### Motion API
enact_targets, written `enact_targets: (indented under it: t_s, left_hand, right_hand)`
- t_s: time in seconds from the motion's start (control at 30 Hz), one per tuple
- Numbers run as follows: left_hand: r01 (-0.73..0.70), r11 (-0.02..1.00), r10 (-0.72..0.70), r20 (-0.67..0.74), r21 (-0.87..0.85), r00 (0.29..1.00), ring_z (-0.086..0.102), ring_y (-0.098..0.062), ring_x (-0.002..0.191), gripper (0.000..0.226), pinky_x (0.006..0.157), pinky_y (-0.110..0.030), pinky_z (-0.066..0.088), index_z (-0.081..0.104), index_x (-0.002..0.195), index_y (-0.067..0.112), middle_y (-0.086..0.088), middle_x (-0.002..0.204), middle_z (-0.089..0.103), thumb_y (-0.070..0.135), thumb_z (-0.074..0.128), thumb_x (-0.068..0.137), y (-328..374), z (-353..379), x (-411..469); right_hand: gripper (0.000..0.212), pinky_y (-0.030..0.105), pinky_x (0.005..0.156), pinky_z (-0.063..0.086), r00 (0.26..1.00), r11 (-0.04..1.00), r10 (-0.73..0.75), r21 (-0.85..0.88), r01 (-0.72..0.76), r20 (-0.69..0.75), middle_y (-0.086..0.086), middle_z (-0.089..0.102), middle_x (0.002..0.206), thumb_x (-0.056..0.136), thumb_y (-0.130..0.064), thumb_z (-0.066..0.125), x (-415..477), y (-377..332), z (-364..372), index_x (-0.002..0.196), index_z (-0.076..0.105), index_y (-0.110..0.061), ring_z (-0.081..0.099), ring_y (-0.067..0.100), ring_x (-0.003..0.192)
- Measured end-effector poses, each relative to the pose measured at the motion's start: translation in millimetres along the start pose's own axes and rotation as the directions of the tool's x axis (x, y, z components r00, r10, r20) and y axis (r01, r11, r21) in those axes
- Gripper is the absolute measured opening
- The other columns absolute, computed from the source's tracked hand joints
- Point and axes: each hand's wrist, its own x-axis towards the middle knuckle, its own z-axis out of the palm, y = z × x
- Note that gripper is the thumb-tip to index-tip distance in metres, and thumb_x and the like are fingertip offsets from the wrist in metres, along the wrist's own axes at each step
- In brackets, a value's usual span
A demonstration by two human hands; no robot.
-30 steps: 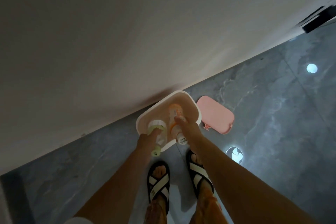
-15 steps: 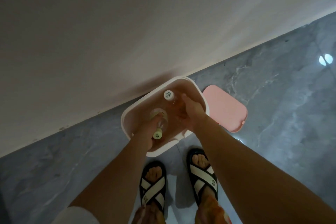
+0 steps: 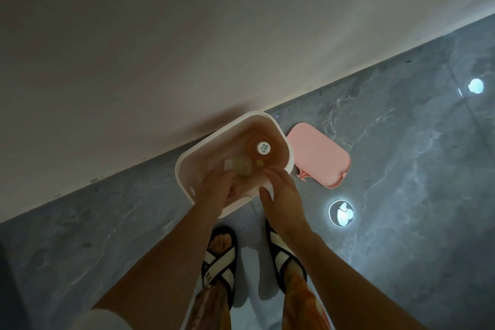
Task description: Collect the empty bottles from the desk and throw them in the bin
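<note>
A white bin [image 3: 184,169] with a pinkish inside stands on the floor against the wall. Two bottles lie in it: an orange one with a white cap [image 3: 262,148] stands upright toward the far right, and a pale greenish one [image 3: 242,167] rests near the middle. My left hand [image 3: 215,189] hovers over the bin's near rim with fingers spread, holding nothing. My right hand [image 3: 281,193] is at the near right rim, fingers apart and empty.
The bin's pink lid [image 3: 318,158] lies flat on the grey marble floor to the right. My feet in black-and-white sandals [image 3: 219,262] stand just before the bin. Bright ceiling-light reflections [image 3: 340,213] dot the floor.
Both hands let go of the bottles, which now rest in the bin. The hands have drawn back toward the near rim.
</note>
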Motion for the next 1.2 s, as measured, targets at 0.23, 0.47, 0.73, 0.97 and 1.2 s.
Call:
enact_targets:
  t_s: [0.23, 0.47, 0.73, 0.97, 1.2]
  left_hand:
    - [-0.322, 0.819, 0.367, -0.002, 0.476, 0.930, 0.051, -0.014, 0.071, 0.017, 0.056, -0.023, 0.036, 0.055, 0.075, 0.021, 0.010, 0.070, 0.054, 0.019, 0.048, 0.091, -11, -32, -111]
    - [-0.233, 0.753, 0.263, 0.042, 0.615, 0.964, 0.046, -0.018, 0.058, 0.045, 0.062, -0.035, 0.041, 0.041, 0.051, 0.020, 0.001, 0.053, 0.042, 0.017, 0.043, 0.096, -16, -70, -258]
    - [-0.124, 0.817, 0.173, -0.035, 0.563, 0.984, 0.047, -0.018, 0.074, 0.047, 0.069, -0.029, 0.033, 0.024, 0.051, 0.020, 0.005, 0.058, 0.029, 0.012, 0.041, 0.095, -43, -103, -407]
    - [-0.024, 0.961, 0.070, -0.162, 0.275, 0.984, 0.051, 0.000, 0.059, 0.029, 0.058, -0.014, 0.041, 0.060, 0.061, 0.028, 0.007, 0.061, 0.055, 0.023, 0.055, 0.089, -100, -122, -507]
    - [0.115, 0.987, -0.146, -0.344, -0.108, 0.928, 0.045, 0.001, 0.058, 0.037, 0.076, -0.029, 0.047, 0.047, 0.055, 0.029, 0.007, 0.061, 0.051, 0.021, 0.052, 0.091, -195, -125, -573]
  right_hand:
    - [0.040, 0.034, 0.112, 0.035, 0.970, 0.984, 0.106, -0.165, -0.071, 0.218, 0.003, 0.044, 0.145, 0.096, -0.020, 0.047, -47, -23, -51, 0.136, 0.046, -0.015, 0.040, 0.019, 0.134]
    - [0.027, 0.026, 0.098, 0.043, 0.945, 0.979, 0.120, -0.192, -0.063, 0.304, 0.007, 0.061, 0.123, 0.096, -0.025, 0.049, -146, -78, -141, 0.119, 0.059, -0.013, 0.057, 0.022, 0.115]
    - [0.029, 0.034, 0.094, 0.048, 0.895, 0.892, 0.059, -0.426, 0.152, 0.442, 0.017, 0.067, 0.114, 0.099, -0.016, 0.042, -231, -127, -240, 0.111, 0.063, 0.000, 0.062, 0.027, 0.104]
    - [0.030, 0.030, 0.070, 0.045, 0.797, 0.741, -0.013, -0.529, 0.412, 0.603, 0.008, 0.064, 0.077, 0.098, -0.017, 0.044, -280, -158, -282, 0.074, 0.061, -0.012, 0.059, 0.024, 0.075]
    - [0.032, 0.029, 0.065, 0.034, 0.665, 0.493, 0.021, -0.586, 0.643, 0.747, -0.002, 0.050, 0.068, 0.097, -0.017, 0.042, -317, -205, -258, 0.064, 0.041, -0.018, 0.049, 0.016, 0.072]
